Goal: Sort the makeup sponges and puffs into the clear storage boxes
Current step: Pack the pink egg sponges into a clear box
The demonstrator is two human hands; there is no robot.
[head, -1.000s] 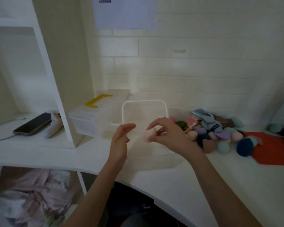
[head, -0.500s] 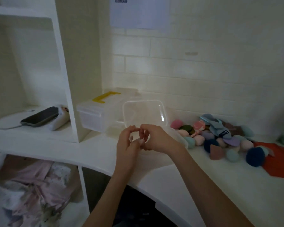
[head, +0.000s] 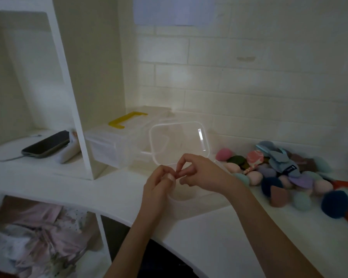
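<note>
Hovering over the open clear box point(head: 189, 199), the left hand point(head: 159, 185) and right hand point(head: 201, 173) meet, fingers curled (grip unclear), beside heaped sponges point(head: 285, 173).

At my twelve o'clock the clear box lid point(head: 179, 143) looks glossy smooth plastic; the sponges point(head: 285, 177) at two o'clock look matt, soft.

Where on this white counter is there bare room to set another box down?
Bare counter lies along the front edge, between the open clear box and the sponge pile, under the right forearm. A strip in front of the yellow-handled box is also free. Crowded: the sponge pile to the right, and around both boxes.
</note>
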